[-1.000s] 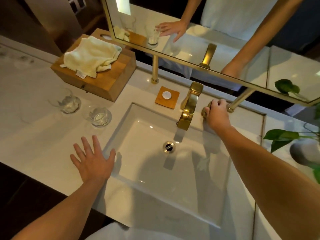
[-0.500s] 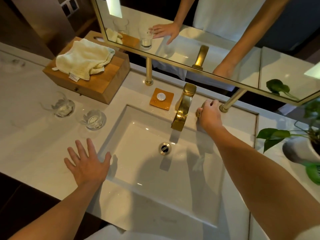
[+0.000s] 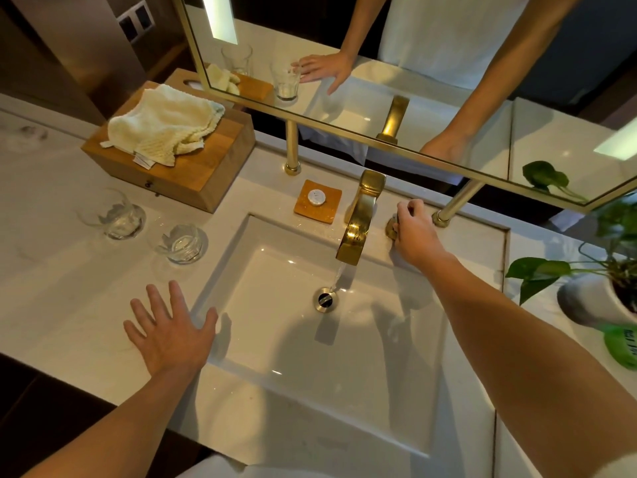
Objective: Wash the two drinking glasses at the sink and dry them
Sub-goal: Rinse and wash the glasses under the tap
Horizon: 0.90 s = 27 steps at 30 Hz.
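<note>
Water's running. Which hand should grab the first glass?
Left. The left hand lies flat and free on the counter, just in front of the nearer glass. The right hand grips the faucet handle, across the sink from it.

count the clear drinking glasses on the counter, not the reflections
2. One clear drinking glass stands before the wooden box; the other glass sits nearer the white sink. None seems hidden.

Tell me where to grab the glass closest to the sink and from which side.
Probably round its side wall, below the rim: the nearer glass stands upright, mouth up, apart from the farther glass. Come from the front with the left hand, which lies flat on the counter just before it.
</note>
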Motion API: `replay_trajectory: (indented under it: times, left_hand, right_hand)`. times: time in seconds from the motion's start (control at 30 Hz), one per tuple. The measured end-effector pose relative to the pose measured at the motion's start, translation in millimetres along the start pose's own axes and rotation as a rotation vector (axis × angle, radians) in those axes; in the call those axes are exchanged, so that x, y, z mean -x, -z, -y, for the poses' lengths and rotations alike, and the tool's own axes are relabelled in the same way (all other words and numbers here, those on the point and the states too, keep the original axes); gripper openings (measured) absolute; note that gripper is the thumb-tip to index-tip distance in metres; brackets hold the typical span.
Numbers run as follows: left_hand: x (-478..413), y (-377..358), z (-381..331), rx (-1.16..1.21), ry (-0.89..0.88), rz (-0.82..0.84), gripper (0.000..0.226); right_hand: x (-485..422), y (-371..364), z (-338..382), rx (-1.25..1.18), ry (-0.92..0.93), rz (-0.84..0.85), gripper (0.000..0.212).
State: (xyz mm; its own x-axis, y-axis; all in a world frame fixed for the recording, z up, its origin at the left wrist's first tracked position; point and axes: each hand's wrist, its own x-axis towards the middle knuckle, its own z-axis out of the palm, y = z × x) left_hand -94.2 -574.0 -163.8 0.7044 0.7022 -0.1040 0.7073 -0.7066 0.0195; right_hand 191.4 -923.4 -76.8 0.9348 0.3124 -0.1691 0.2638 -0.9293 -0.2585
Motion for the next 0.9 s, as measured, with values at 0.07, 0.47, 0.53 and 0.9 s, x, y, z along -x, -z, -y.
replay_trajectory:
  times: [0.07, 0.47, 0.53, 0.9]
  left_hand:
    - [0.4, -0.1, 0.2, 0.003, -0.001, 0.001, 0.092]
    - [0.3, -0.1, -0.1, -0.022, 0.006, 0.001, 0.091]
    - [0.1, 0.2, -0.2, -0.024, 0.008, 0.004, 0.091]
    - [3.4, 11.7, -3.5, 0.011, 0.004, 0.091, 0.091]
  right_hand:
    - [0.4, -0.5, -0.5, 0.000, 0.009, 0.001, 0.077]
    - [-2.4, -2.6, -4.1, 0.049, 0.016, -0.005, 0.068]
    - [2.8, -3.9, -0.6, 0.021, -0.014, -0.008, 0.069]
    - [121.9, -96.0, 100.2, -0.413, -0.312, 0.270, 0.028]
